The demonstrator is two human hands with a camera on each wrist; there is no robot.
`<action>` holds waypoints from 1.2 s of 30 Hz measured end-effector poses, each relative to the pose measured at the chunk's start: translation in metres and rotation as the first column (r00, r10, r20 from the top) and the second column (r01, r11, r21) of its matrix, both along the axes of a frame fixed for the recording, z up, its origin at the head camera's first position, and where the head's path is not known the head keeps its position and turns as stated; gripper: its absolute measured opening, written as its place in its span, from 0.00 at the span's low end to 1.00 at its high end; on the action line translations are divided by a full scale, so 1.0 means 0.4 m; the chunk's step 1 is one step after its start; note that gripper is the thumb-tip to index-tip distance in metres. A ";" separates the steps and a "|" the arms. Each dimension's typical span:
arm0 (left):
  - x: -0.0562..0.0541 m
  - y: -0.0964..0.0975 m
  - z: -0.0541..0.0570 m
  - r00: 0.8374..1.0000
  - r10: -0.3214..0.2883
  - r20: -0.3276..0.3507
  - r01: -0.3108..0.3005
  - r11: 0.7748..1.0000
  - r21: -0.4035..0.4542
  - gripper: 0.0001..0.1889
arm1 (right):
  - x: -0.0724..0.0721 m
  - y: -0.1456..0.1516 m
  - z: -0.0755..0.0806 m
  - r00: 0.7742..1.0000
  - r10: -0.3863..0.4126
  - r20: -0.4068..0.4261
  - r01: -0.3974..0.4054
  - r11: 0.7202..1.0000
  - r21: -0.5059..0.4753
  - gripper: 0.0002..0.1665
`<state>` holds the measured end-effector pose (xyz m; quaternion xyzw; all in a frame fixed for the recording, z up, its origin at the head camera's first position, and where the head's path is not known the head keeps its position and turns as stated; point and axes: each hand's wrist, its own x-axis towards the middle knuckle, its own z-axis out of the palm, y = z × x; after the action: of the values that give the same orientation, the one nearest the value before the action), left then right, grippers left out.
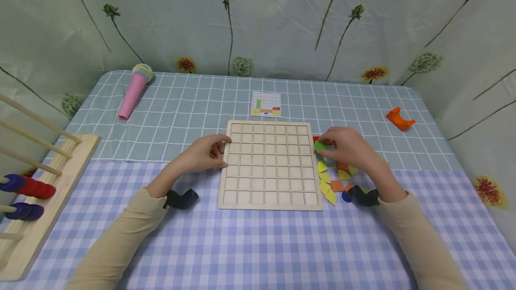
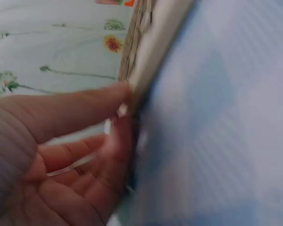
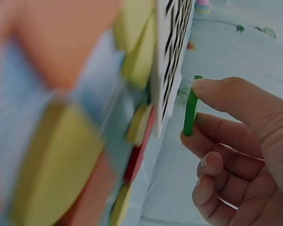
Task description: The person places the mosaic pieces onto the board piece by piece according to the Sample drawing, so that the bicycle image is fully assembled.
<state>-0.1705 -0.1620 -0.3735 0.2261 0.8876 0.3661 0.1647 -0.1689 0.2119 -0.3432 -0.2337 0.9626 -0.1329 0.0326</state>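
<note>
A wooden grid board (image 1: 270, 206) lies flat on the table with bare squares. At its left edge rests my left hand (image 1: 203, 153), the thumb and index fingertip touching the rim apart from each other. The left wrist view shows this hand (image 2: 70, 150) against the board's edge (image 2: 155, 52), partly blurred. My right hand (image 1: 350, 147) pinches a green tile (image 1: 320, 146) between thumb and fingers, just right of the board. In the right wrist view the thin green tile (image 3: 191, 110) stands edge-on, raised. Beneath and beside that hand lie red (image 1: 316, 139), yellow (image 1: 321, 167) and orange tiles (image 1: 337, 185).
A small pattern card (image 1: 266, 97) lies beyond the board. A pink toy microphone (image 1: 134, 93) is at the back left, an orange curved piece (image 1: 400, 120) at the back right. A wooden bead frame (image 1: 52, 200) stands on the left. A blue piece (image 1: 346, 197) lies near the right wrist.
</note>
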 end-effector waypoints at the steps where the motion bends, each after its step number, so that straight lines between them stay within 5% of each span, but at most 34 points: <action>1: 0.000 -0.002 -0.003 1.000 0.005 0.006 -0.005 1.000 0.021 0.31 | -0.003 -0.010 0.003 1.000 0.015 -0.011 -0.015 1.000 0.000 0.15; 10: -0.012 -0.012 -0.020 0.999 0.015 0.028 -0.018 0.991 0.134 0.32 | -0.030 -0.097 0.015 0.992 0.115 -0.056 -0.114 0.993 0.007 0.17; 16: -0.014 -0.024 -0.032 0.997 0.032 0.072 -0.045 0.982 0.182 0.32 | -0.044 -0.167 0.009 0.982 0.188 -0.007 -0.187 0.982 0.025 0.11; 36: -0.015 -0.019 -0.043 0.998 0.008 0.063 -0.024 0.969 0.246 0.31 | -0.081 -0.347 0.001 0.957 0.277 0.092 -0.284 0.956 0.073 0.06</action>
<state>-0.1765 -0.1695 -0.3906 0.2262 0.8315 0.4817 0.1596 -0.2011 0.0732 -0.3427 -0.3607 0.9224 -0.0950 0.0999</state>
